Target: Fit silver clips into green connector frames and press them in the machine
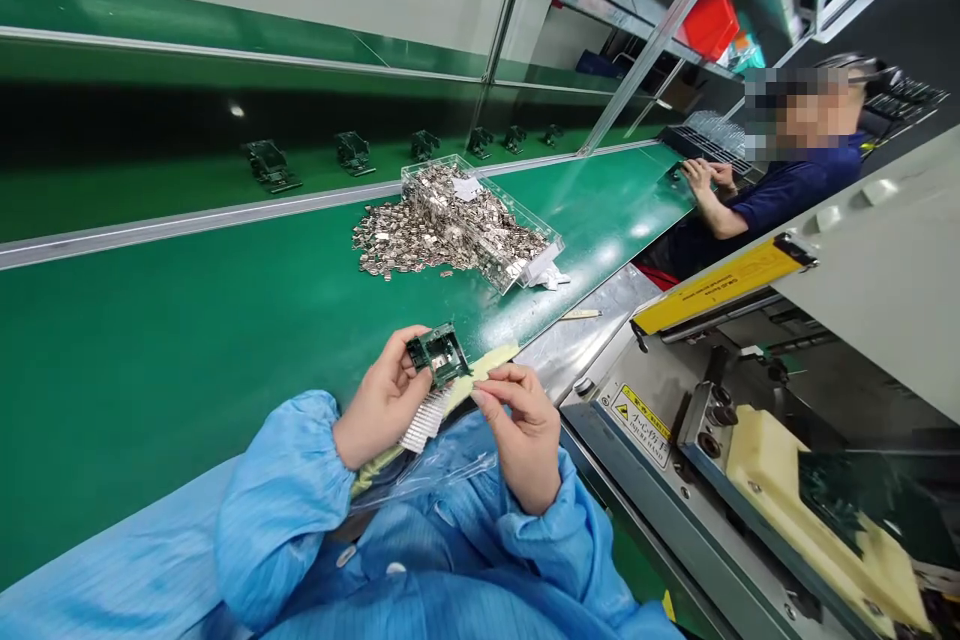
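My left hand (385, 398) is closed on a small dark green plastic housing (441, 352) with a square opening, held up above the table's front edge. Close by on the right, my right hand (523, 425) pinches with thumb and forefinger near the housing's lower right corner; whatever is between the fingertips is too small to make out. Below the housing lies a strip of white ribbed pieces (426, 423) on yellow material (484, 361). Farther off, a clear tray (540, 265) holds a heap of small metal pieces (409, 235) that spills onto the green surface.
Several similar dark housings (270, 165) stand in a row on the far green belt (187, 185) behind a metal rail. To the right is a machine (750, 490) with a yellow warning label (640, 420). A co-worker (780, 170) sits farther along, hands over the table.
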Tool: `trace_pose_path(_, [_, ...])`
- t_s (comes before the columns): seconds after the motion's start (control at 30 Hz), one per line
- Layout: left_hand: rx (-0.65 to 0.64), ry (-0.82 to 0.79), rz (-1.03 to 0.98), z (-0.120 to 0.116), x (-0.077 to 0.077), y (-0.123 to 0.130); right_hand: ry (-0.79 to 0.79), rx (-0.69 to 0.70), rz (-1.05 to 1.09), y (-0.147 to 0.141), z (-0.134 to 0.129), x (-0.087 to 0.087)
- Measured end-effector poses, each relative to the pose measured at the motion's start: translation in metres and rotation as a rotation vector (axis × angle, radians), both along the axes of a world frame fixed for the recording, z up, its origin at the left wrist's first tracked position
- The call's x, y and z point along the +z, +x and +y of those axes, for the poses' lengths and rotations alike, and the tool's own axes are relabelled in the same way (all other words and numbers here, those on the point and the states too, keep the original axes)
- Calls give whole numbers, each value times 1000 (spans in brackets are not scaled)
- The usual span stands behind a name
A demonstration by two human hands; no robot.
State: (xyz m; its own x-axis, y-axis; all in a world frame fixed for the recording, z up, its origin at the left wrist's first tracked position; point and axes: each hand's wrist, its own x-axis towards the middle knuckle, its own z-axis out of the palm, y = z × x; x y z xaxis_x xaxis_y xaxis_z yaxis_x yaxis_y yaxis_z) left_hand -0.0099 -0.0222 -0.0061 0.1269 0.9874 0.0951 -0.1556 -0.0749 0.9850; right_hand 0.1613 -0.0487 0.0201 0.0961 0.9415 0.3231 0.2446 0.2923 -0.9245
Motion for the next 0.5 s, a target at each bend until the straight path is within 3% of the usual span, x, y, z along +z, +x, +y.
trace_pose_path(0.2, [-57, 56, 73, -6, 0, -1, 31, -24, -79, -26, 12, -1])
trace_pose_path(0.37, [-82, 104, 126, -9, 0, -1, 18, -50, -188, -33, 13, 3])
trace_pose_path(0.5, [-77, 121, 173, -11, -4, -2, -53, -55, -140, -35, 15, 2])
